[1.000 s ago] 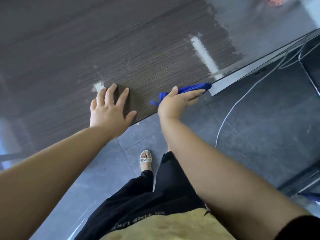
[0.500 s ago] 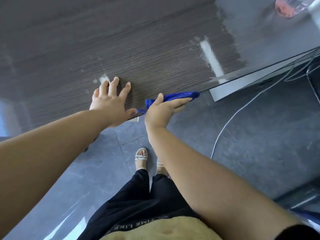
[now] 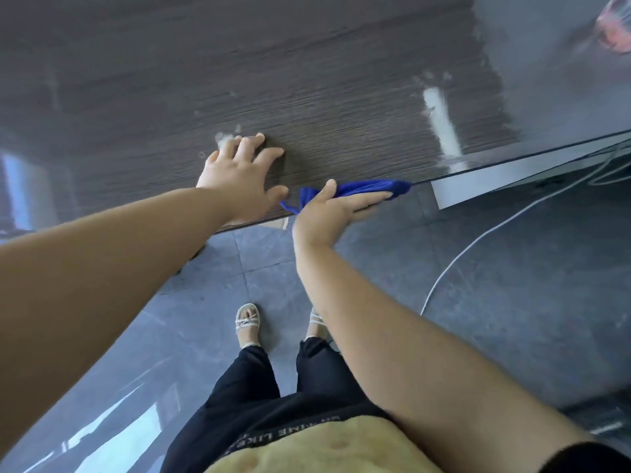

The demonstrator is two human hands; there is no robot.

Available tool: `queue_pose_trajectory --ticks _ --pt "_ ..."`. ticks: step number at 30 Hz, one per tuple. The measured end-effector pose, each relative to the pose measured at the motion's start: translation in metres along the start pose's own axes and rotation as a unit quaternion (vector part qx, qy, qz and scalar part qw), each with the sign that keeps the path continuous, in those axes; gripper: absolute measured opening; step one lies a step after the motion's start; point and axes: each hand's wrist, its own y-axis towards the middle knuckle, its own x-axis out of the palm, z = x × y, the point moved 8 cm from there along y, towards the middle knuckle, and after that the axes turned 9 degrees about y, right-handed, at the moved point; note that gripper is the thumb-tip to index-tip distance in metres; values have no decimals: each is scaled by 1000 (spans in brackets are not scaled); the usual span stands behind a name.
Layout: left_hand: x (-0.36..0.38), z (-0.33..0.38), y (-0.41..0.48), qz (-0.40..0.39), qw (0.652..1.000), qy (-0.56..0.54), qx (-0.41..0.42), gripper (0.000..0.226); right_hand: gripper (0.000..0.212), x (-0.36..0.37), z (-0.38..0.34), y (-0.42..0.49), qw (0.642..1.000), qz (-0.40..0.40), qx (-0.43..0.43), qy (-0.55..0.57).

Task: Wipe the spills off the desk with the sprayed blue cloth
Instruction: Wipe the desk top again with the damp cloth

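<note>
The dark wood-grain desk (image 3: 341, 80) fills the upper part of the view. My right hand (image 3: 327, 213) holds the bunched blue cloth (image 3: 372, 188) against the desk's near edge. My left hand (image 3: 239, 179) lies flat on the desk with its fingers spread, just left of the cloth. Small white spill spots (image 3: 223, 137) sit at my left fingertips. A longer white streak (image 3: 442, 122) runs toward the near edge further right, with specks above it.
A pink, blurred object (image 3: 614, 32) stands on the desk at the far right. A white cable (image 3: 478, 240) trails over the grey tiled floor (image 3: 495, 319) on the right. My sandalled feet (image 3: 247, 324) stand below the desk edge.
My right hand has slid the cloth leftward along the near edge, closer to my left hand. The view has tilted, so the desk sits lower in the frame.
</note>
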Motion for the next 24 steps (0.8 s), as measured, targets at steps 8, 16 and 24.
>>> queue_pose_trajectory --ticks 8,16,24 --pt "9 -57 -41 108 993 -45 -23 56 72 -21 -23 46 993 103 -18 52" --pt "42 -151 -76 84 992 -43 -82 62 79 54 33 -74 999 37 -23 -10" --pt "58 -173 -84 9 1000 5 -18 74 73 42 19 -58 993 111 -42 -27"
